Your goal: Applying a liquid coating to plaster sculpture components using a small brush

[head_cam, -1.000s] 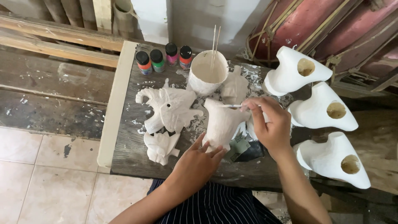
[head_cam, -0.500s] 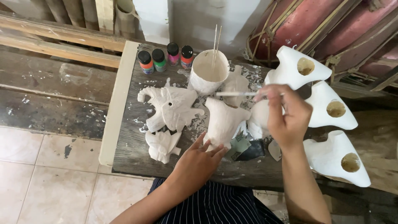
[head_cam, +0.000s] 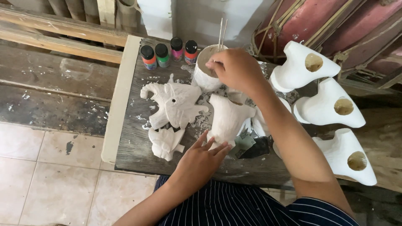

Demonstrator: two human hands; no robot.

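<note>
Head view, compared against the two earlier frames. Right hand (head_cam: 236,69) moved up and away from the white plaster mask with a hollow neck opening (head_cam: 228,119) — now over the mouth of the white, paint-crusted cup (head_cam: 205,71), fingers curled together around the thin stick of a brush, tip lowered into the cup. Bristles hidden by the hand; cannot tell how deep. A second earlier: same hand working at the mask's upper edge; half a second earlier: lifted clear with the brush held level. Judged a reload of white paint, coating of the mask unfinished.

Left hand (head_cam: 201,157) unchanged in place — fingers spread, fingertips pressed against the lower edge of the mask, steadying it on the dark, paint-spattered wooden tabletop (head_cam: 138,155). Mask itself unmoved, lying at the middle of the tabletop just below the cup.

Surroundings as before: flat white elephant-shaped casting (head_cam: 176,104) to the left of the mask, smaller white casting (head_cam: 165,142) below it, four small paint bottles with black caps (head_cam: 169,52) in a row beside the cup, two more thin sticks standing in the cup. Three white masks with round holes (head_cam: 331,106) ranged along the right, apart from the work.
</note>
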